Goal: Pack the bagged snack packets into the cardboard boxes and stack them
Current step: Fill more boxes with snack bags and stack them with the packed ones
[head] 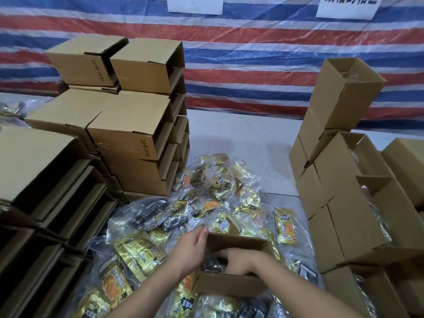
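Single head-mounted wide-angle view, facing forward and down. Both hands [195, 246] and an open box [229, 283] sit close below the lens at bottom centre. Box stacks [128, 138] flank the frame left and right at mid-range. A striped tarp [241, 65] closes the far background. Straight edges bow toward the frame borders.

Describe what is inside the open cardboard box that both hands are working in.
Inside the open brown cardboard box a dark bagged snack packet shows. The right hand reaches in over it, and the left hand rests at the rim. The right hand's fingers and the box's bottom are covered.
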{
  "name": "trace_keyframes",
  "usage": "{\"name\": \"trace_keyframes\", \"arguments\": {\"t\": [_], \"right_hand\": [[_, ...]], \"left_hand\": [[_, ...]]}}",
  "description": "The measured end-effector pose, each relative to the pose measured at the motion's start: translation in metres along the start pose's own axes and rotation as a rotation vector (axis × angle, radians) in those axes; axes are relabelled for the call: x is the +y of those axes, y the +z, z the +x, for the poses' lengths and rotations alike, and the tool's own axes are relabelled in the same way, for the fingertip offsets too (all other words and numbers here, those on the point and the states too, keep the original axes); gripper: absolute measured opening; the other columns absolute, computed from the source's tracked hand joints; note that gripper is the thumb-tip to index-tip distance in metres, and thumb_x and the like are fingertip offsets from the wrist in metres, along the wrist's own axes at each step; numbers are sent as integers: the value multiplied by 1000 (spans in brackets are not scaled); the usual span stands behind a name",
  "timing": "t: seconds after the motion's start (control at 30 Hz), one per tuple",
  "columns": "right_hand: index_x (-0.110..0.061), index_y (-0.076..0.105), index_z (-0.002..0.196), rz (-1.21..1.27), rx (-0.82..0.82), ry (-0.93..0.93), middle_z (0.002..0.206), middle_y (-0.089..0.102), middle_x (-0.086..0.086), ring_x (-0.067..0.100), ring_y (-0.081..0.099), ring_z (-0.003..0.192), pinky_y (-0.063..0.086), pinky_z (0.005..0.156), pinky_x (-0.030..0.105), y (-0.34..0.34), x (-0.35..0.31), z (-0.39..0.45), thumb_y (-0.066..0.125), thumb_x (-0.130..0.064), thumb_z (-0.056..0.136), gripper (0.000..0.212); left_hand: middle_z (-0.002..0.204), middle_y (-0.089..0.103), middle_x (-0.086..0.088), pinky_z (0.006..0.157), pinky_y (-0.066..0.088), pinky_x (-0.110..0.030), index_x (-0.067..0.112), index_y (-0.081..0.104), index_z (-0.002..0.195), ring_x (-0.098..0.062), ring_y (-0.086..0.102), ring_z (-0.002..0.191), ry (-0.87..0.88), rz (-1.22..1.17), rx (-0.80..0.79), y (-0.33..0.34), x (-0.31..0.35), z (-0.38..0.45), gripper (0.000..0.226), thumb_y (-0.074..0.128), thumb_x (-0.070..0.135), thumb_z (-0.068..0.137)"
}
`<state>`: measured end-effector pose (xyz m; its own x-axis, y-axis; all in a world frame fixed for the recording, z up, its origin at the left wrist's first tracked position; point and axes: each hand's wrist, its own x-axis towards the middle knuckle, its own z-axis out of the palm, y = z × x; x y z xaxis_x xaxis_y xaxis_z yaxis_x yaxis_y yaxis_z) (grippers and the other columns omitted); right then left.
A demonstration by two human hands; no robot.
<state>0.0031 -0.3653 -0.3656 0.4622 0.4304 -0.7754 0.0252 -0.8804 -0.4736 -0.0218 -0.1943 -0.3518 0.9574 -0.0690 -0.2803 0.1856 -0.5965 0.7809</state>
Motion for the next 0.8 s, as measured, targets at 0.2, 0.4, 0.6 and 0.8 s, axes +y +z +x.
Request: {"name": "trace_keyframes", "arguments": {"t": [0.2,0.4,0.6,0.8], "right_hand": [[-21,70,120,-64,115,7,123,68,-2,18,61,108,47,95,29,-13,6,-18,54,-38,97,33],[-6,56,130,-91,-165,148,127,58,16,24,54,102,42,93,36,10,0,8,43,-33,101,42],[-12,57,116,33,-106,146,117,57,9,21,53,98,44,86,33,4,5,-4,39,-36,99,35],[-10,61,122,0,-31,172,126,60,10,23,58,107,44,91,32,-6,15,-13,36,-40,102,44]], "left_hand": [[81,63,7,67,46,-20,26,61,96,-4,60,76,9,32,-63,-1,4,-3,34,33,42,107],[80,58,11,62,35,-18,31,52,86,-1,54,77,50,111,-56,5,-2,-3,31,32,40,107],[81,59,10,59,36,-16,30,55,90,-4,57,76,40,84,-57,4,-2,1,29,34,38,108],[80,60,10,56,35,-12,31,54,89,2,57,74,31,105,-58,5,-2,1,29,33,40,107]]}}
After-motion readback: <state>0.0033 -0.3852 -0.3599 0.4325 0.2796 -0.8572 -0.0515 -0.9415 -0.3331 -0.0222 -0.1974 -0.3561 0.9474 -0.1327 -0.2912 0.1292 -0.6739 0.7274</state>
